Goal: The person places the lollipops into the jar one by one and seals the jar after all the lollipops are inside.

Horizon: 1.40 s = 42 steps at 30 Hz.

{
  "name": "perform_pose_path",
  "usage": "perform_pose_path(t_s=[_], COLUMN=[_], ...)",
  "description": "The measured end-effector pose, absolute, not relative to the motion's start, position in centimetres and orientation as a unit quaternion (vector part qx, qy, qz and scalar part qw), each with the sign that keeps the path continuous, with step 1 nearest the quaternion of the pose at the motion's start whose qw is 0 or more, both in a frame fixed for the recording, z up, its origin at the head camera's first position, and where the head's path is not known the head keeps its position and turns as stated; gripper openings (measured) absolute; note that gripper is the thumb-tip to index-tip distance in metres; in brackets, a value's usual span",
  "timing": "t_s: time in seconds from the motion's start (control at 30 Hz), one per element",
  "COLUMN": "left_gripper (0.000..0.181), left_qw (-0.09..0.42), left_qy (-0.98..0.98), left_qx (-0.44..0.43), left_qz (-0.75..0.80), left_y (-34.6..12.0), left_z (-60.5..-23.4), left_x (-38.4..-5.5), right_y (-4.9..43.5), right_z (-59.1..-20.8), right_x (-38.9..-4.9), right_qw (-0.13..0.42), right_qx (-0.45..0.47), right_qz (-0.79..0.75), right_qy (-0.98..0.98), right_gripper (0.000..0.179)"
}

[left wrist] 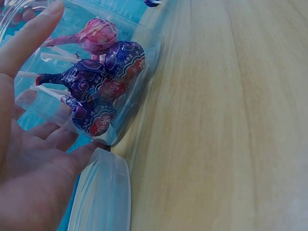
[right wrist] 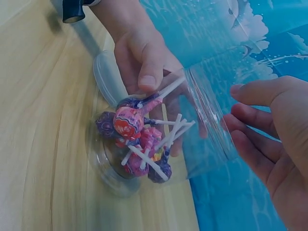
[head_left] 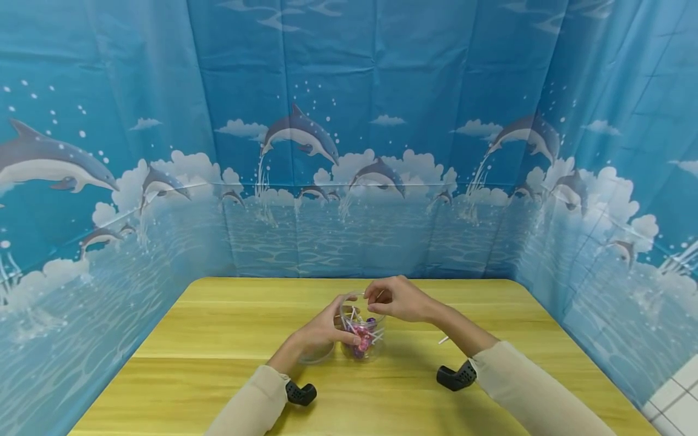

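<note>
In the head view a clear plastic jar (head_left: 375, 350) stands near the middle of the table, with several wrapped lollipops (head_left: 362, 340) inside. My left hand (head_left: 323, 327) grips the jar's side, thumb in front and fingers round the far wall. Over the jar's mouth is my right hand (head_left: 400, 300), its fingers bent and nothing visible between them. The right wrist view puts the fingertips beside the jar's rim (right wrist: 209, 113); whether they touch it I cannot tell. Purple and pink wrappers with white sticks show through the wall, with a purple lollipop (left wrist: 86, 79) close to my left fingers.
A clear round lid (left wrist: 103, 192) lies on the table (head_left: 229, 339) beside the jar, partly behind my left hand. A white stick (head_left: 443, 340) shows near my right forearm. Dolphin-print curtains (head_left: 349, 230) border the table's back and sides.
</note>
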<state>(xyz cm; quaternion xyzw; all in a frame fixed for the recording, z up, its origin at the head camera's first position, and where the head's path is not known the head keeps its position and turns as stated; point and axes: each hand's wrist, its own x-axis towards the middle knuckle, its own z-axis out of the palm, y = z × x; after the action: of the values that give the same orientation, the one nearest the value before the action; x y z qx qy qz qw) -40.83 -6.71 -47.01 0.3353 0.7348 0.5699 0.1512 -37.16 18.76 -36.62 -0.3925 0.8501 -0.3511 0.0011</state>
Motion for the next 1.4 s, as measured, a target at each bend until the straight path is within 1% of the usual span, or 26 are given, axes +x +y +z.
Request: perform_pose_path(t_s=[0.23,0.5,0.87,1.0,1.23,1.4], left_gripper=[0.09,0.088,0.088,0.088,0.088,0.088], left_qw=[0.149,0.147,0.153,0.151,0.147,0.146], left_qy=[0.733,0.732,0.726,0.726,0.728,0.729], left_qx=[0.334,0.332,0.333,0.338,0.345,0.343], left_qz=[0.574,0.577,0.582,0.58,0.574,0.574], left_y=[-6.7,-6.8,-6.8,-6.8,-6.8,-6.8], left_z=[-47.2,-47.1,-47.1,-47.0,-47.0,-46.9], left_x=[-40.9,-41.0,-40.9,-40.8,-40.8,-40.7], right_y=[20.0,21.7,25.1,26.5,29.2,30.7], right_z=[-36.7,-36.6,-37.5,-37.9,-39.4,-40.6], right_x=[-37.1,-36.8,-36.9,-36.7,-36.7,-36.8], right_qw=[-0.023,-0.028,-0.041,-0.032,0.003,0.007], right_qx=[-0.381,-0.36,-0.337,-0.322,-0.31,-0.305], right_qz=[-0.36,-0.359,-0.345,-0.344,-0.344,-0.328], right_qy=[0.851,0.86,0.875,0.882,0.886,0.894], right_gripper=[0.012,0.016,0.015,0.014,0.013,0.014])
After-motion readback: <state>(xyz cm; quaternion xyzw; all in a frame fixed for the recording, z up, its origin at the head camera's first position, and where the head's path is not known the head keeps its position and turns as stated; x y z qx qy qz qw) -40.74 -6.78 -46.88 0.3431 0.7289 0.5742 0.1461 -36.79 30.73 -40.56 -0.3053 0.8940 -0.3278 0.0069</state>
